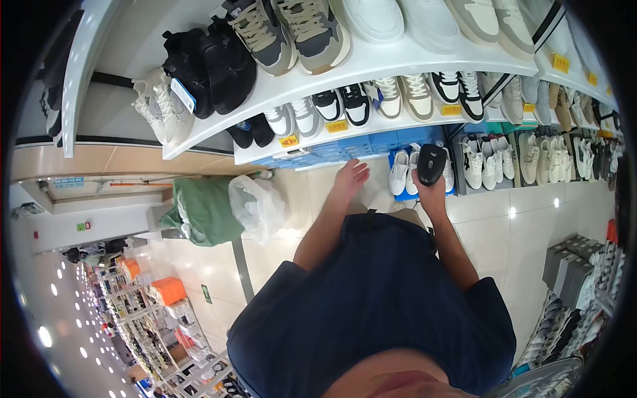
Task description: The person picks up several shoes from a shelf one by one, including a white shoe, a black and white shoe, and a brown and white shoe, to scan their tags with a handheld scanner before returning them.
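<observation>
My right hand (432,194) is wrapped round a black handheld barcode scanner (432,164), whose rounded back faces up. Behind the scanner, white shoes (399,174) stand low down on a blue box, partly covered by it. My left hand (352,178) holds nothing; its fingers are stretched out and apart, in front of stacked blue boxes (352,147) under the lower shelf. On that shelf above my hands are black-and-white sneakers (354,105) and cream sneakers (417,97) with yellow price tags (337,126).
An upper white shelf (371,61) carries grey sneakers (312,33) and black shoes (225,69). A green bag (202,211) and a white plastic bag (257,207) sit on the tiled floor at left. More shoe racks (179,331) stand behind, and grey boxes (572,268) are at right.
</observation>
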`<action>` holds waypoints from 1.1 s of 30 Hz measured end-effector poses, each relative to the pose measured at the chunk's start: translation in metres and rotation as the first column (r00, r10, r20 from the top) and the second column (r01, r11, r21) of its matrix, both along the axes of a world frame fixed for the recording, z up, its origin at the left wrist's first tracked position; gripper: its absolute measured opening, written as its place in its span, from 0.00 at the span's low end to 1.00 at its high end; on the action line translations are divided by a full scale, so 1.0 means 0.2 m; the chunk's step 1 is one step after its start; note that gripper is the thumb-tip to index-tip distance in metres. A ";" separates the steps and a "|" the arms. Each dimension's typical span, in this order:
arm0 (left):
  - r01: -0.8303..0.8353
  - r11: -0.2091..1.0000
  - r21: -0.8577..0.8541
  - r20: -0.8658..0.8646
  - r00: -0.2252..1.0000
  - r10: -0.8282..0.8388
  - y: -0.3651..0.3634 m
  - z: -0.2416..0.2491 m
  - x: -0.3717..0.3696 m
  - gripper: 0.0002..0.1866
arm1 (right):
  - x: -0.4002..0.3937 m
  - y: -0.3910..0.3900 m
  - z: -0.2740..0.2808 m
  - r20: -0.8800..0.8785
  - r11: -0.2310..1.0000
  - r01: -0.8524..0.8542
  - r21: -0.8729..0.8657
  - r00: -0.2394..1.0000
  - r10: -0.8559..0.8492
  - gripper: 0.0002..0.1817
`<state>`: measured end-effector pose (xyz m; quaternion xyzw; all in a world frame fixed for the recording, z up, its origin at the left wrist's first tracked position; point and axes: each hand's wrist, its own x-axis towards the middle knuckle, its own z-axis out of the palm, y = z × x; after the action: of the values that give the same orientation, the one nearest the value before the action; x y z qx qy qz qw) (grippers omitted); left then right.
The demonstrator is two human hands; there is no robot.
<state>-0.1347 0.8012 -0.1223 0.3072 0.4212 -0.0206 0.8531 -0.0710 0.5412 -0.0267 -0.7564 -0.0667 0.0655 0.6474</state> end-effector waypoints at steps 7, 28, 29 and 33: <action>-0.219 0.962 -0.164 -0.027 0.976 0.218 0.11 -0.28 0.48 0.27 | -0.17 0.02 0.14 -0.051 0.999 0.040 -0.023 0.998 -0.041 0.13; -0.173 0.977 -0.127 0.139 0.972 0.191 0.22 -0.13 0.77 0.19 | -0.55 0.30 0.19 -0.134 0.903 0.404 -0.146 0.896 -0.422 0.08; -0.173 0.976 -0.128 0.144 0.971 0.191 0.21 -0.08 0.73 0.18 | -0.56 0.31 0.18 -0.127 0.908 0.396 -0.135 0.902 -0.412 0.08; -0.136 0.983 -0.120 0.196 0.968 0.158 0.18 -0.01 0.53 0.15 | -0.55 0.37 0.20 -0.131 0.924 0.357 -0.135 0.918 -0.373 0.09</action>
<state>-0.0278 0.8373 -0.1243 0.2299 0.3511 0.0524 0.9062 -0.1816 0.6160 0.0128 -0.7820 0.1297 0.0054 0.6096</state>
